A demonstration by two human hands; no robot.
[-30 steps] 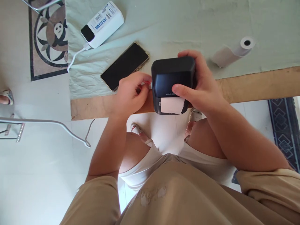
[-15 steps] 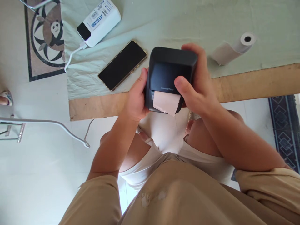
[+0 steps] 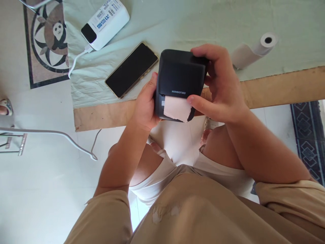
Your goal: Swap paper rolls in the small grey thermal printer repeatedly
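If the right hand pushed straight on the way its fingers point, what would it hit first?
The black, boxy, plastic-looking device with a torn pale paper strip. The right hand's index finger and thumb seem to touch it, though exact contact is unclear.

tan shirt (image 3: 193,210) | pale patches (image 3: 157,215) on front | loose short sleeves (image 3: 106,213) | off-white shorts (image 3: 220,173)

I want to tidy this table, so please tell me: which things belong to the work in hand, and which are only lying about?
In the work:
black NIIMBOT printer, between left hand and right hand
torn paper strip at its front
paper roll, probably

Seemingly just lying about:
smartphone
white power bank with plugged-in cable
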